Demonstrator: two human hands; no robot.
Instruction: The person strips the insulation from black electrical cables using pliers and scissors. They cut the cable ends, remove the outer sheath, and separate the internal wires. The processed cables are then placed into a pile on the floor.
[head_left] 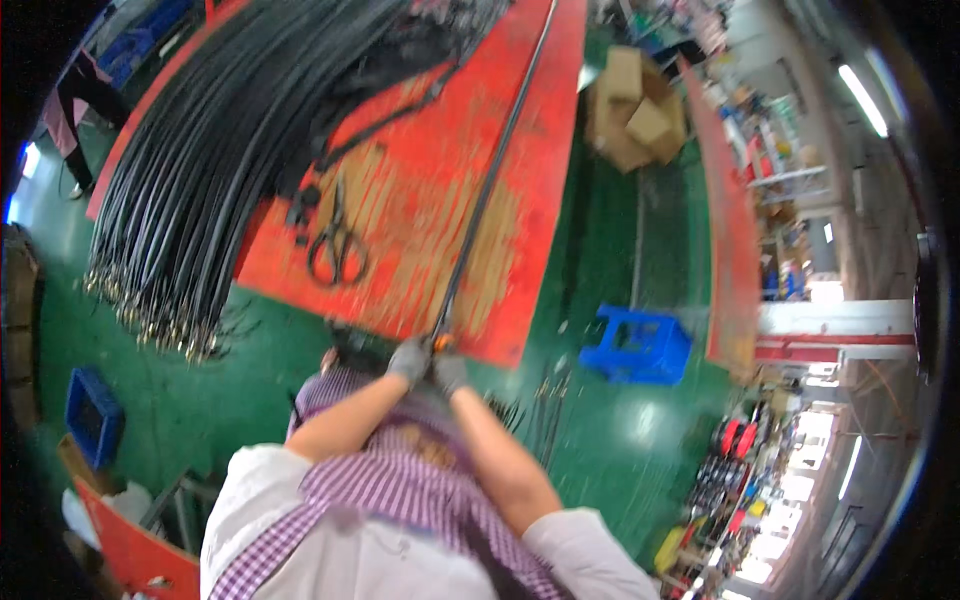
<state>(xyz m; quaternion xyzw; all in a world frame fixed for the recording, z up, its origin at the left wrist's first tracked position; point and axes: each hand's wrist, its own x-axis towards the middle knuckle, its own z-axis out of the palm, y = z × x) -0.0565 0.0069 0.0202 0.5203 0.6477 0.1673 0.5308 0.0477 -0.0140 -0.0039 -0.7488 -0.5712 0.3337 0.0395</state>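
Note:
A long black cable (482,205) runs down the red worn table (545,240) to its near edge. At that end my left hand (407,361), in a grey glove, is closed on the cable. Close beside it my right hand (451,372), also gloved in grey, has its fingers closed by a small orange item (442,343). Blur and small size hide what that item is. A pair of black-handled scissors (338,250) lies on the table, to the left of the cable, near some small black pieces (303,205).
A thick bundle of black cables (205,190) covers the table's left, its metal-tipped ends hanging past the edge. On the green floor stand a blue stool (637,345), an open cardboard box (630,120) and a blue crate (92,415). Another person's legs (72,120) show far left.

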